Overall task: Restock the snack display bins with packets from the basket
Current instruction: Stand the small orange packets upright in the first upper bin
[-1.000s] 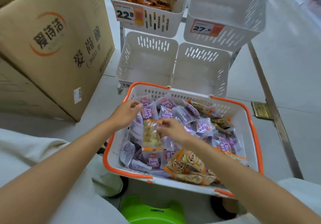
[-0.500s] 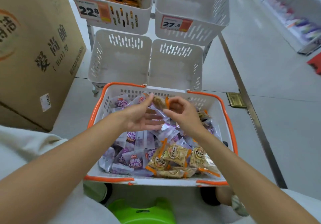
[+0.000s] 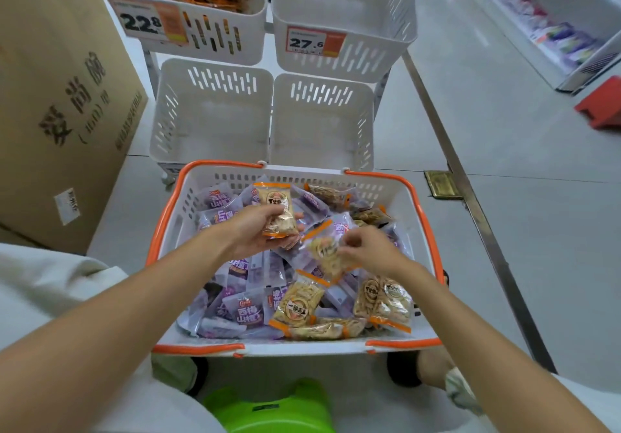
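My right grip (image 3: 366,247) pinches a tan packet (image 3: 327,256) by its edge, low over the basket (image 3: 198,348); thin pinch, may slip back in. Left grip (image 3: 252,232) holds a second tan packet (image 3: 278,211) upright. Purple packets (image 3: 248,311) mixed underneath: wrong-bin risk. Lower bins (image 3: 215,123) beyond, nothing in them.

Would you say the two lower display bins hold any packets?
No, the lower left bin and lower right bin show only bare white insides.

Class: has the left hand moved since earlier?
Yes. The left hand went from the left rim of the basket toward its middle, now holding a packet.
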